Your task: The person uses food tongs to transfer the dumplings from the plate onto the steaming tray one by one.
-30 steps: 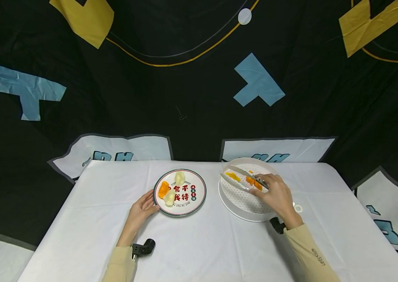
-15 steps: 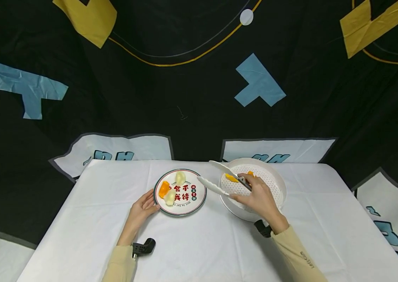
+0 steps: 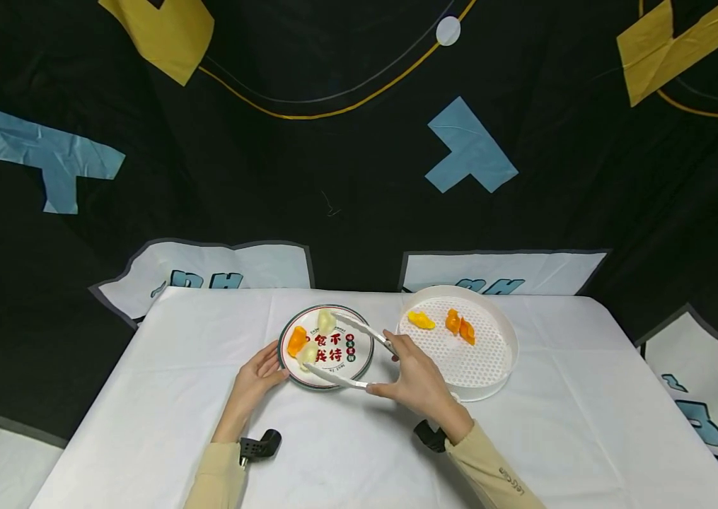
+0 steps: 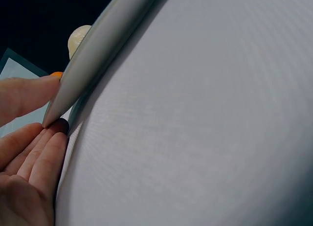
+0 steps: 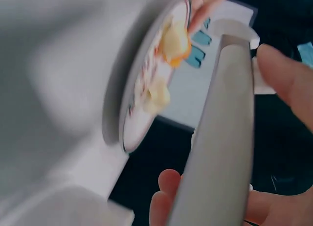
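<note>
My left hand [image 3: 255, 378] pinches the near-left rim of a round white plate [image 3: 357, 362], thumb above and fingers underneath in the left wrist view. Printed red characters mark the plate, and on it lie two pale dumpling-shaped pieces [image 3: 326, 322] and an orange one [image 3: 297, 341]. With my right hand [image 3: 419, 378] I hold white serving tongs [image 3: 365, 329] over the plate. Their arms are spread wide, one tip near each pale piece, with nothing gripped between them. The right wrist view shows one arm of the tongs [image 5: 222, 118] close up.
Right of the plate stands a round white steamer tray [image 3: 479, 367] with a perforated base. It holds a yellow piece [image 3: 421, 320] and two orange pieces [image 3: 467, 331]. White cloth [image 3: 359, 452] covers the table, and a black curtain [image 3: 308, 184] hangs behind.
My right hand has moved left with the tongs, from above the steamer tray to above the plate, and the tongs' arms have spread wider. My left hand stays at the plate.
</note>
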